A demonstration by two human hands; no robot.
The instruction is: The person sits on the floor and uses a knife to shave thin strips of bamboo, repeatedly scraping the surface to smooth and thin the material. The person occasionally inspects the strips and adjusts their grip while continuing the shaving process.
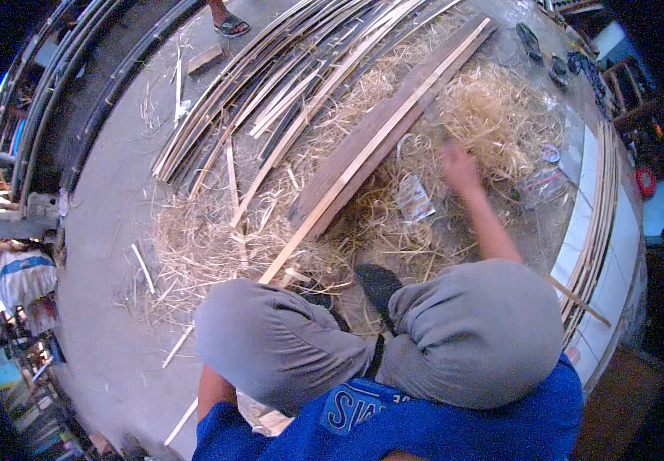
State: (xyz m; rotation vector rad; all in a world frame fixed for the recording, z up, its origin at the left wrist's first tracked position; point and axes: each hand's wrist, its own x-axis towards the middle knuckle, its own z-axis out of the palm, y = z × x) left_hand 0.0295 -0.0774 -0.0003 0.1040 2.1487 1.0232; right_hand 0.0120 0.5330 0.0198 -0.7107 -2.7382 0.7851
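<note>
Reaching out, the right hand (pixel 459 165) blurs over the shavings (pixel 501 115); its grip and the left hand are unclear. Many strips (pixel 286 84) lie cut, one long strip (pixel 363 154) waits.

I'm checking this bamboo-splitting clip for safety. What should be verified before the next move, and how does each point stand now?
1. Right hand has a firm hold: cannot tell, it is blurred over the shavings.
2. Left hand located: not ok, out of view.
3. Long bamboo strip supported: ok, it lies along the wooden plank.
4. Foot off the strip: ok, the dark shoe sits beside it.
5. Plastic packet out of the way: not ok, it lies beside the plank.
6. Other person's sandalled foot away: ok, at the far edge.
</note>
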